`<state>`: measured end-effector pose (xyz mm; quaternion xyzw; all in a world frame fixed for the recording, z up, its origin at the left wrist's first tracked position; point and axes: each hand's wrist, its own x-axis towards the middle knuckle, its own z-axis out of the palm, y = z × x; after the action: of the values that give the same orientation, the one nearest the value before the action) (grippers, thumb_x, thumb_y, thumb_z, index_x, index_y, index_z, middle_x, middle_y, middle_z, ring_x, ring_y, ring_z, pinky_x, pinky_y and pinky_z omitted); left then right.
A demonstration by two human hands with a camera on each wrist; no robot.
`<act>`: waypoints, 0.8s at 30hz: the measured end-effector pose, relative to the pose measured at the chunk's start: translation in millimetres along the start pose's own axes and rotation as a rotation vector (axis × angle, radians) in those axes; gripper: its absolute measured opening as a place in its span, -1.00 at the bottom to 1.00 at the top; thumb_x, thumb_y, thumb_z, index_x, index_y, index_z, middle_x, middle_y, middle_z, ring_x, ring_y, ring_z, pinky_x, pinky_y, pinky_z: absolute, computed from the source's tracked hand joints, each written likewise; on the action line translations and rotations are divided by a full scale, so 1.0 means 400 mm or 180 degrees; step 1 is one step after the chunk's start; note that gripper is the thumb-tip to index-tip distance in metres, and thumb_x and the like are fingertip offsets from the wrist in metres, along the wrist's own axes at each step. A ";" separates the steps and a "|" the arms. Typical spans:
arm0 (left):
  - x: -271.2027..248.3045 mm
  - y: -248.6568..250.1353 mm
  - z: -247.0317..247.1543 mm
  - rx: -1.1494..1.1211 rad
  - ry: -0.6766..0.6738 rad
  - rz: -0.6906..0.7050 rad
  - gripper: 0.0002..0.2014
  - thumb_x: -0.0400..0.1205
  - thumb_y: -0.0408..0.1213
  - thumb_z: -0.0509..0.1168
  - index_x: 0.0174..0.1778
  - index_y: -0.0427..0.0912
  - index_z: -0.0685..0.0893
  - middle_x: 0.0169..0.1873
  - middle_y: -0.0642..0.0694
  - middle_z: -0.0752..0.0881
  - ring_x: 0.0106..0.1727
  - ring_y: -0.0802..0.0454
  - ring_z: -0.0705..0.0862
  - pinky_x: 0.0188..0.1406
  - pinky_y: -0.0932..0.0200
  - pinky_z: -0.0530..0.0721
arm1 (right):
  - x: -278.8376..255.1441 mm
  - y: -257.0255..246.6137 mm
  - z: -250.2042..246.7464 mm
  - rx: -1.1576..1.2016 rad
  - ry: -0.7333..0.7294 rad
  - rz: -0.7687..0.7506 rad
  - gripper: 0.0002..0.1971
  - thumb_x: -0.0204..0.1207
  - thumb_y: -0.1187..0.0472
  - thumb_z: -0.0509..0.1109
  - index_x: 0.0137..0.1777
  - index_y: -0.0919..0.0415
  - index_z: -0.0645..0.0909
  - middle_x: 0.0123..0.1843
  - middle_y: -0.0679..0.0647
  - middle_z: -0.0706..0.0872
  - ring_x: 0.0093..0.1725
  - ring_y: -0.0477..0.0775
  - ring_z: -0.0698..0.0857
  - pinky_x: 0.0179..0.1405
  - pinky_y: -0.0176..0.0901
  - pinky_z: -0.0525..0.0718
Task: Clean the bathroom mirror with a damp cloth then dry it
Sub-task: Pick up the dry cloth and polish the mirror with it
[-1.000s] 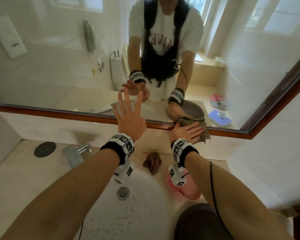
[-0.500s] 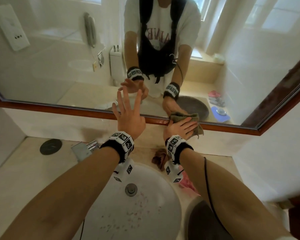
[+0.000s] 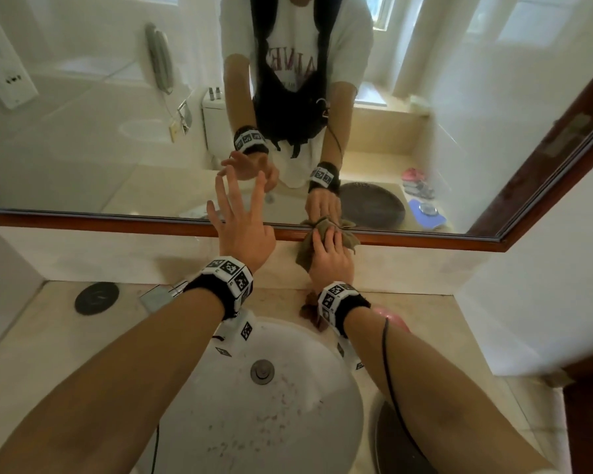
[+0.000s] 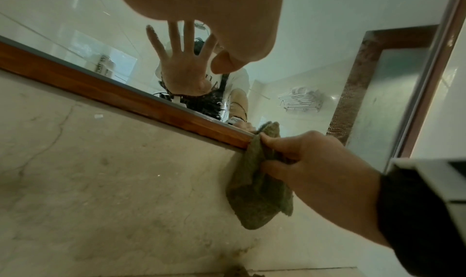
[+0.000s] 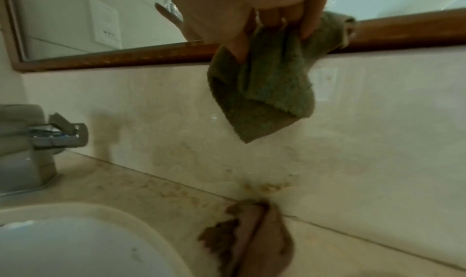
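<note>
**Cloth bunched at the mirror's lower frame**

Since the earlier frames the right hand [image 3: 331, 265] has gone from lying flat on the cloth [image 3: 317, 246] to gripping it, and it has slid a little to the left along the wooden frame [image 3: 117, 224]. Its fingers now curl round the olive-green fabric, thumb pinching a fold, with the top of the cloth pressed over the frame's lower rail and the rest hanging down against the beige wall panel [image 3: 117, 258]. The left hand [image 3: 242, 230] is raised in front of the mirror [image 3: 83, 131], fingers straight and spread, holding nothing; whether the fingertips actually touch the glass is hard to tell from these angles.

Below the hands lies the white basin [image 3: 288, 405] with its metal drain [image 3: 262, 370] and reddish specks scattered over the bowl. A second, brown cloth [image 5: 249, 239] lies crumpled on the counter [image 3: 48, 354] at the foot of the wall, just behind the basin and under the right wrist. A chrome tap [image 5: 50, 140] stands to the left of it, and a pink object [image 3: 392, 319] shows beside the right forearm.
</note>
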<state>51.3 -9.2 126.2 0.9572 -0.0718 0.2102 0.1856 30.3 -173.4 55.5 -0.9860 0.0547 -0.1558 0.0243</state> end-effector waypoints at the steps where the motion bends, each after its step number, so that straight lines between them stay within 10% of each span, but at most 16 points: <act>1: -0.004 0.009 0.001 -0.0022 -0.0001 0.0001 0.00 0.51 -0.30 0.29 0.71 0.15 -0.23 0.69 -0.24 -0.37 0.71 -0.33 -0.31 0.60 -0.53 -0.03 | 0.001 0.029 -0.013 -0.0007 0.0033 -0.0139 -0.45 0.47 0.10 0.47 0.48 0.11 0.52 0.52 0.23 0.52 0.50 0.24 0.49 0.27 0.03 0.60; 5: -0.035 0.052 -0.005 -0.0019 0.0043 0.0047 -0.04 0.50 -0.27 0.27 0.73 0.12 -0.16 0.71 -0.28 -0.29 0.72 -0.37 -0.23 0.59 -0.53 0.00 | 0.026 0.098 -0.080 0.0353 -0.0229 -0.0201 -0.62 0.71 0.08 0.10 0.47 -0.15 0.51 0.56 -0.04 0.48 0.43 0.10 0.54 0.23 -0.07 0.56; 8: -0.059 0.081 -0.015 -0.0121 0.0049 0.0060 -0.06 0.48 -0.29 0.29 0.73 0.12 -0.08 0.72 -0.27 -0.22 0.72 -0.38 -0.16 0.59 -0.52 0.04 | 0.018 0.109 -0.129 0.0882 -0.0124 0.0228 -0.66 0.68 0.04 0.17 0.38 -0.20 0.59 0.24 0.02 0.75 0.15 0.17 0.67 0.07 -0.07 0.61; 20: -0.217 0.127 -0.077 -0.1536 -0.0630 0.0504 -0.34 0.51 -0.22 0.39 0.59 0.08 0.44 0.57 -0.02 0.49 0.59 0.00 0.42 0.58 -0.20 0.38 | -0.088 0.144 -0.248 0.3538 -0.0563 0.1092 -0.71 0.34 0.13 0.60 -0.01 0.06 0.58 -0.02 0.09 0.77 0.03 0.13 0.73 0.15 0.17 0.69; 24: -0.284 0.137 -0.102 -0.1758 -0.0725 0.0530 -0.39 0.53 -0.34 0.44 0.53 0.08 0.53 0.52 0.03 0.53 0.54 0.05 0.44 0.61 0.00 0.32 | -0.157 0.127 -0.299 0.4259 -0.1005 0.0954 -0.64 0.39 0.15 0.60 0.11 0.17 0.57 -0.02 0.17 0.76 -0.08 0.11 0.75 -0.22 -0.11 0.74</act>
<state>-78.1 -37.2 129.7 0.8788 -0.2247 0.0886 0.4116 -71.2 -220.2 146.7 -0.7520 0.0782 -0.0060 0.6545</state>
